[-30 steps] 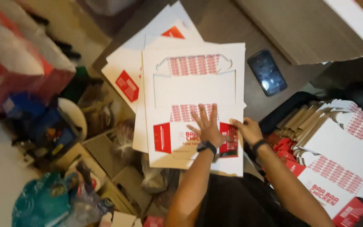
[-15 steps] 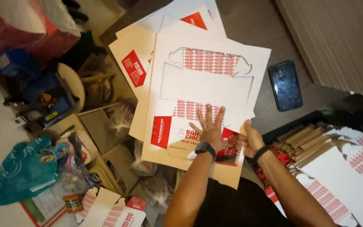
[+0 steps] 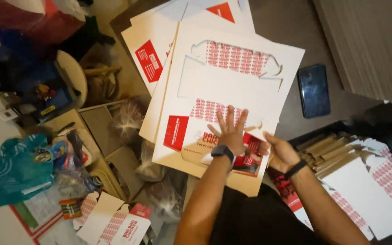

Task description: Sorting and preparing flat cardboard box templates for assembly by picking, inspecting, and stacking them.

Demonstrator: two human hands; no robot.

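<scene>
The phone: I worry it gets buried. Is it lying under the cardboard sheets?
No, the dark phone lies uncovered beside the top cardboard sheet.

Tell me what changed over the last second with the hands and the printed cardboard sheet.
Little changed. The left hand is still pressed flat, fingers spread, on the top cardboard sheet, and the right hand still grips its near right edge. Mostly the head camera swung, so the whole scene sits differently in view. The sheet stack and the dark phone beside it stayed put.

The right hand covers the cardboard sheet's lower right corner; the stack of sheets runs off the right edge; the print is too blurred to tell; the person's body hides the sheet's near edge.
</scene>
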